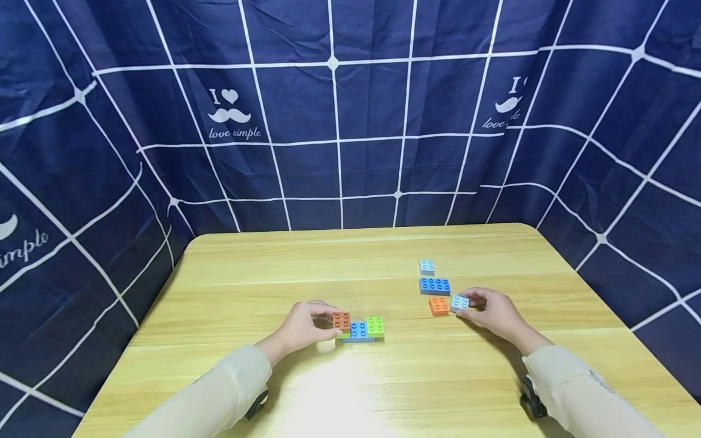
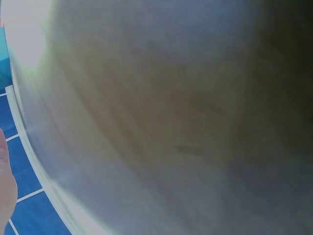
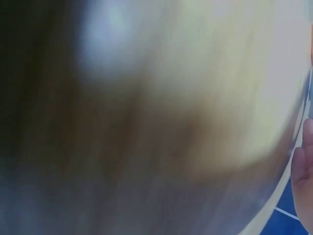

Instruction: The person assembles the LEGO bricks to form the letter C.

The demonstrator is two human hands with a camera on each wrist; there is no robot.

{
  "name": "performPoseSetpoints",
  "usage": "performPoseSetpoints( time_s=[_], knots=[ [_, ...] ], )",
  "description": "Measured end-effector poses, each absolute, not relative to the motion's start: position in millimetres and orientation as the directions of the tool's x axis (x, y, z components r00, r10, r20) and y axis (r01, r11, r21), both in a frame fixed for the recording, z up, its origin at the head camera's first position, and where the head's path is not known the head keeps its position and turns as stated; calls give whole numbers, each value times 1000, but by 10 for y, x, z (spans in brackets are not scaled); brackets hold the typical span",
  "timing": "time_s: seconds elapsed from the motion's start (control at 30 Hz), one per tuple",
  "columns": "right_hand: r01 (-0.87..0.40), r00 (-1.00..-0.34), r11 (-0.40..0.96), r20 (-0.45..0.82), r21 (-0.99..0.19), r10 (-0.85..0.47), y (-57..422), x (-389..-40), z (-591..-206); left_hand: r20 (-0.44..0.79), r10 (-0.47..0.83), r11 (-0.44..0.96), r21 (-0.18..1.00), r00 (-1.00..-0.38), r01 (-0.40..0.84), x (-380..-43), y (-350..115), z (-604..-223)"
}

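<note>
Left of the table's middle, my left hand (image 1: 301, 328) grips a reddish-brown toy brick (image 1: 342, 321) between thumb and fingers. That brick sits at the left end of a small joined build, over a lime green piece. A blue brick (image 1: 358, 330) forms the build's middle and a lime green brick (image 1: 375, 325) its right end. Over to the right, my right hand (image 1: 498, 314) pinches a light blue brick (image 1: 459, 303) by its right side. An orange brick (image 1: 438, 306) lies just left of it. Both wrist views show mostly blurred tabletop, with a sliver of each hand at the edge.
Behind the orange brick lie a long blue brick (image 1: 435, 286) and another light blue brick (image 1: 426, 266). The wooden table (image 1: 263, 267) is bordered at the back and sides by a dark blue curtain (image 1: 372, 170) with white grid lines.
</note>
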State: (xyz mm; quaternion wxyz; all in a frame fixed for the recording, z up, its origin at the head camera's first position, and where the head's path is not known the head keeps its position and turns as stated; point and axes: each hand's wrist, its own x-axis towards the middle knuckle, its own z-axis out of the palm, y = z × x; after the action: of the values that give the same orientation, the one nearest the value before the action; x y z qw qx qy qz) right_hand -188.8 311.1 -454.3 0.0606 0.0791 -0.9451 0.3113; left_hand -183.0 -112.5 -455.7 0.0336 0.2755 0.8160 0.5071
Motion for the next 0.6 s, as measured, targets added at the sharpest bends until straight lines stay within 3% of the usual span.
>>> performPoseSetpoints(
  time_s=[0.27, 0.6],
  knots=[
    [-205, -976, 764, 190, -612, -110, 3017, -1922, -4401, 217, 481, 320, 859, -850, 400, -1816, -1121, -4550],
    [-307, -950, 681, 255, -664, -180, 2486, -1981, -4126, 217, 480, 322, 857, -850, 401, -1816, -1116, -4548]
  ],
)
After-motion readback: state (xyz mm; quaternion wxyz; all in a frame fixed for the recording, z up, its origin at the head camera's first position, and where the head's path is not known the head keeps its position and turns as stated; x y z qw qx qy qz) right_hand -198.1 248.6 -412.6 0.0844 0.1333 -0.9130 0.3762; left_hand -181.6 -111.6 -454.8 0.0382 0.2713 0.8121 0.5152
